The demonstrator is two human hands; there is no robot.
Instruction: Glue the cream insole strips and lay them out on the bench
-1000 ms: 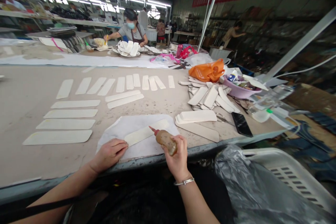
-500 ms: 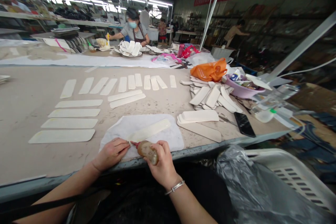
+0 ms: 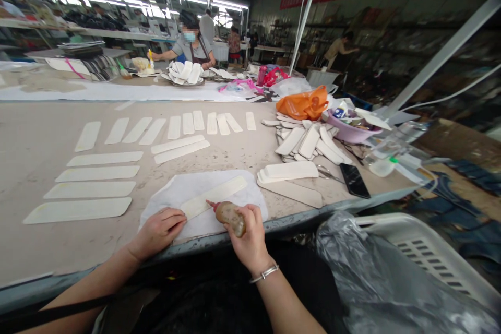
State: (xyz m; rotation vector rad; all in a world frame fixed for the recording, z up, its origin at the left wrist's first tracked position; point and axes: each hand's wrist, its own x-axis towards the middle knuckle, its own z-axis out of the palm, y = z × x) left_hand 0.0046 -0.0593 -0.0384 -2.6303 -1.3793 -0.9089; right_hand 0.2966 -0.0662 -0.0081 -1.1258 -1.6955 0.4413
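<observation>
A long off-white strip (image 3: 219, 192) with rounded corners lies slanted on a white cloth (image 3: 162, 195) at the table's front edge. My left hand (image 3: 162, 229) is closed at the strip's left end, its fingertips together on that end. My right hand (image 3: 250, 235) is wrapped round a brownish squeeze bottle (image 3: 229, 215), tilted over. The bottle's red nozzle (image 3: 212, 203) points left, at the strip's surface near its middle. Whether the tip touches the strip, I cannot tell.
Several similar strips (image 3: 92, 189) lie in rows on the left. To the right are a short stack (image 3: 291, 169), a loose pile (image 3: 309, 141), a phone (image 3: 355, 180) and a purple basin (image 3: 352, 129). A white basket (image 3: 422, 250) stands below the edge. Another person (image 3: 191, 47) works opposite.
My right hand has moved the squeeze bottle rightward and up along the strip, away from my left fingertips. My left hand stays at the strip's end. The whole view has shifted slightly.
</observation>
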